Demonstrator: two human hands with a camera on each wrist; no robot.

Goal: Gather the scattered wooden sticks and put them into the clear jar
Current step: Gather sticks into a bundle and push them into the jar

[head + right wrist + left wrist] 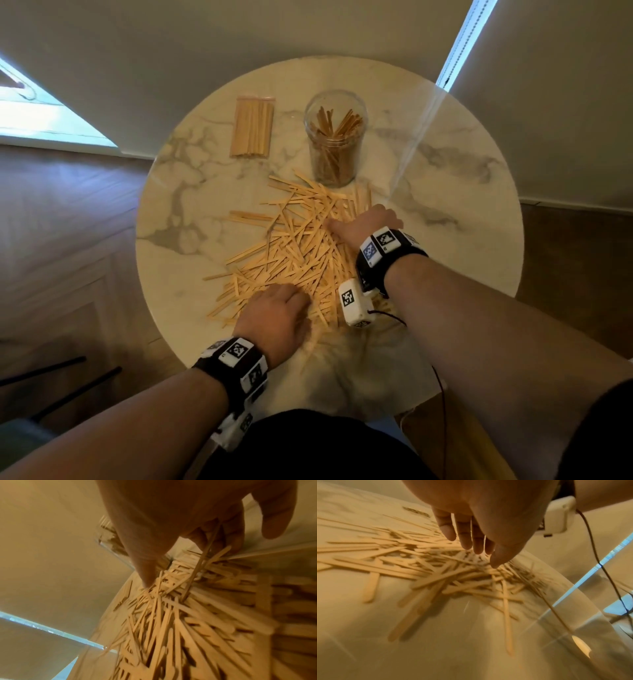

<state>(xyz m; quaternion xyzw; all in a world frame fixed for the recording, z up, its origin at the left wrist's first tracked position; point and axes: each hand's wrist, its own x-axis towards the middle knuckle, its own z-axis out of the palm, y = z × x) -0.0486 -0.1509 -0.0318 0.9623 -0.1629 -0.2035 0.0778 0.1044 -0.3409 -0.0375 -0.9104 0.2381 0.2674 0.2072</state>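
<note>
Many flat wooden sticks (294,246) lie in a loose pile in the middle of the round marble table (462,178). The clear jar (335,137) stands upright just behind the pile and holds several sticks. My left hand (291,305) hovers palm down over the pile's near edge; in the left wrist view its fingers (465,538) are straight and reach down to the sticks (436,566). My right hand (349,226) is at the pile's right side. In the right wrist view its thumb digs into the pile and its curled fingers (228,534) pinch a few sticks (204,555).
A neat bundle of sticks (252,127) lies left of the jar at the back. The table's near edge is close to my body. A black cable (442,394) hangs from the right wrist camera. Wooden floor surrounds the table.
</note>
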